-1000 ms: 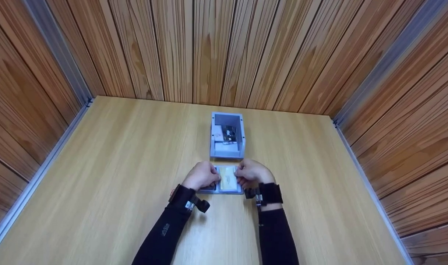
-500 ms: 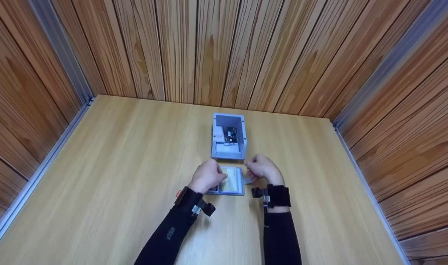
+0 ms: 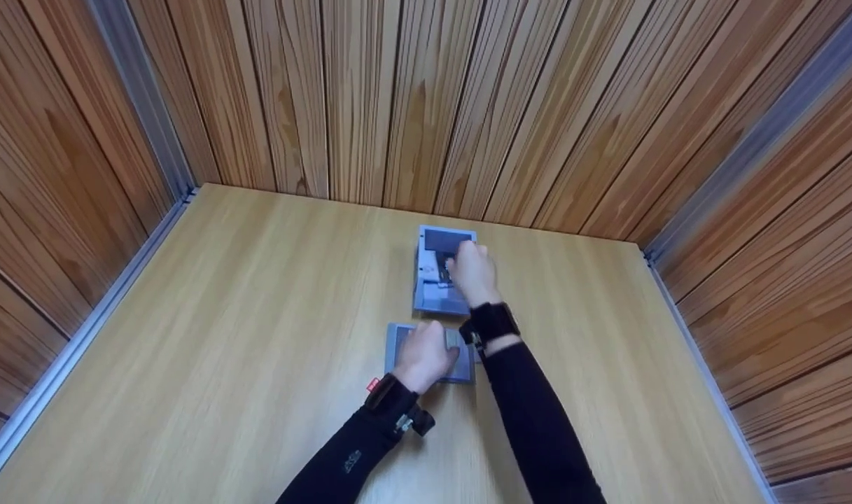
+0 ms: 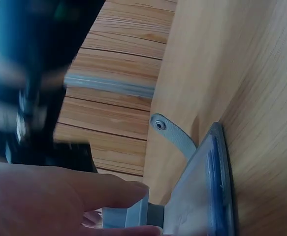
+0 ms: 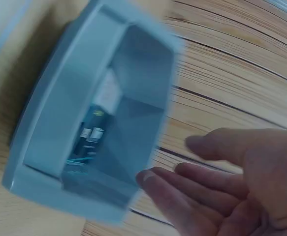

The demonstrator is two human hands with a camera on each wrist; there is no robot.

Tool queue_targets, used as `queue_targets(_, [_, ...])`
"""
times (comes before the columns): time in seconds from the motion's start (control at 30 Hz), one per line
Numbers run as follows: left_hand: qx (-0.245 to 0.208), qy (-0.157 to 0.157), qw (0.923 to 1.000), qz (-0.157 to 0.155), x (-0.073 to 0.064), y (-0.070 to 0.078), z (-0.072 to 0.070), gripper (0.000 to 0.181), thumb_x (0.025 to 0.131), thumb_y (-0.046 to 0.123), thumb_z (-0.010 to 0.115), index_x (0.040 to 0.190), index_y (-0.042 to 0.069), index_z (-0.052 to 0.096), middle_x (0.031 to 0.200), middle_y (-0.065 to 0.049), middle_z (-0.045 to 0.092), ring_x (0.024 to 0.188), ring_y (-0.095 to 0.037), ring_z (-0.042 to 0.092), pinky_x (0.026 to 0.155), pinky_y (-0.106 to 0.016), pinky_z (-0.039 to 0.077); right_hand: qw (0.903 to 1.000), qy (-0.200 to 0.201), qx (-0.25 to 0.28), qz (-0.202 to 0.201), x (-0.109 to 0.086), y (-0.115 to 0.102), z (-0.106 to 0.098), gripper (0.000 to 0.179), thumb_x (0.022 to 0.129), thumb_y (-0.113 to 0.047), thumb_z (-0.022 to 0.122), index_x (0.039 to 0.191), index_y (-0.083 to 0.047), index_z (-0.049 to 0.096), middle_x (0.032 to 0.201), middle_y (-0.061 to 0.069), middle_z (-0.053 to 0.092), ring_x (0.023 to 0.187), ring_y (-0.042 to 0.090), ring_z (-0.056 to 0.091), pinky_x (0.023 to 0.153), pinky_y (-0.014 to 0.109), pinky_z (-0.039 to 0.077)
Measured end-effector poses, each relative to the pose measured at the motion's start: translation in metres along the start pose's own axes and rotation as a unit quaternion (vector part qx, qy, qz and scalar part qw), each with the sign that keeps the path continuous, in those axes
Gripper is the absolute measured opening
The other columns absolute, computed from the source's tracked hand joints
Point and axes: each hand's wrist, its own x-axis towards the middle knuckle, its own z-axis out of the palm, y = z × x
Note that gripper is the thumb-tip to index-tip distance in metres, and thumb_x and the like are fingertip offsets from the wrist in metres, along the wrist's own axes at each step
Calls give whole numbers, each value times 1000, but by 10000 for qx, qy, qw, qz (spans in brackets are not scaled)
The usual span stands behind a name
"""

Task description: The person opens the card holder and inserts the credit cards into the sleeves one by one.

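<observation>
In the head view, a grey card wallet (image 3: 392,350) lies opened flat on the table. The left wrist view shows its clear plastic sleeve (image 4: 195,196) and a strap (image 4: 175,135) with a metal snap. My left hand (image 3: 424,355) is over the wallet, its index finger and thumb apart with nothing seen between them. Whether the hidden fingertips press the wallet cannot be told. Farther away, my right hand (image 3: 475,271) hangs over the grey open-fronted box (image 3: 433,305). In the right wrist view its fingers are spread and bare, beside dark and white cards (image 5: 91,130) inside the box.
The wooden table (image 3: 292,294) stretches out around the wallet and box. Behind the box rises a plank wall (image 3: 404,105), with more plank walls on the left and right. Camera mounts (image 3: 417,421) are strapped to both wrists.
My right hand has left the wallet's right side and moved forward over the box. The left hand stays at the wallet and has shifted slightly right. The head view has also moved a little.
</observation>
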Motion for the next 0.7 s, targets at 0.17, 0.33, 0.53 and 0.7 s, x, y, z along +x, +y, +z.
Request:
queue_targets(0.17, [38,98,9999,-107,18,-23,33,23,89,26,84,81,9,72,85,-8,75,64,-15,62,56,-35,52,9932,-691,-937,22,21,-3,27,21,104,-16,68,108,2,78,116,25,80,105,40,80,86,53,66])
queue_targets(0.33, [104,146,9998,-93,20,-20,33,21,86,25,87,84,8,75,92,-11,78,75,-20,70,63,-37,57,9850,-986,-1384,300,29,-2,47,27,107,-10,59,124,0,76,128,26,76,116,42,77,93,54,66])
queue_targets(0.53, [-54,35,10000,-74,19,-18,16,14,86,18,83,81,9,73,87,-9,75,71,-19,65,60,-37,54,9805,-827,-1774,141,28,-10,63,23,108,-5,58,122,-1,75,126,24,77,116,40,77,94,52,66])
queue_targets(0.7, [-208,20,9997,-133,13,-20,0,9,87,12,80,84,6,74,88,-11,75,71,-21,65,59,-39,53,9786,-339,-2028,-16,30,-20,71,22,107,-4,58,116,-2,79,120,22,80,110,39,79,88,50,67])
